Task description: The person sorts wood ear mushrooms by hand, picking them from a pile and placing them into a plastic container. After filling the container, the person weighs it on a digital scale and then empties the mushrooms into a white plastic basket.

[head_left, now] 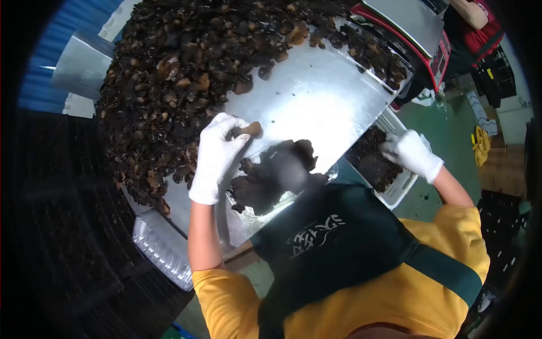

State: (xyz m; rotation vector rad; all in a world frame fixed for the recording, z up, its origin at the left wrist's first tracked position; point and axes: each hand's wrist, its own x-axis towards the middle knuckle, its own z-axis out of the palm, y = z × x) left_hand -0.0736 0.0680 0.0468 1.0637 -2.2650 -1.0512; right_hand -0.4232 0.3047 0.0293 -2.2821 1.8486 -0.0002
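Note:
My left hand (217, 155), in a white glove, is closed on a brown piece of wood ear mushroom (253, 130) over the metal table (316, 85). Just below and to the right of it, larger dark wood ear pieces (254, 189) lie in a clear plastic tray near my apron; a blurred patch hides part of them. My right hand (412, 153), also gloved, reaches over a white plastic basket (403, 189) at my right side. Its fingers look apart, at the dark shredded-looking pieces (372, 161) inside; any small piece between the fingertips is hard to see.
A big heap of wood ear mushrooms (175, 73) covers the table's far and left part. Stacked clear plastic trays (161, 248) sit at the left edge. A red scale (406, 28) with a metal plate stands far right, near another person's arm (471, 12).

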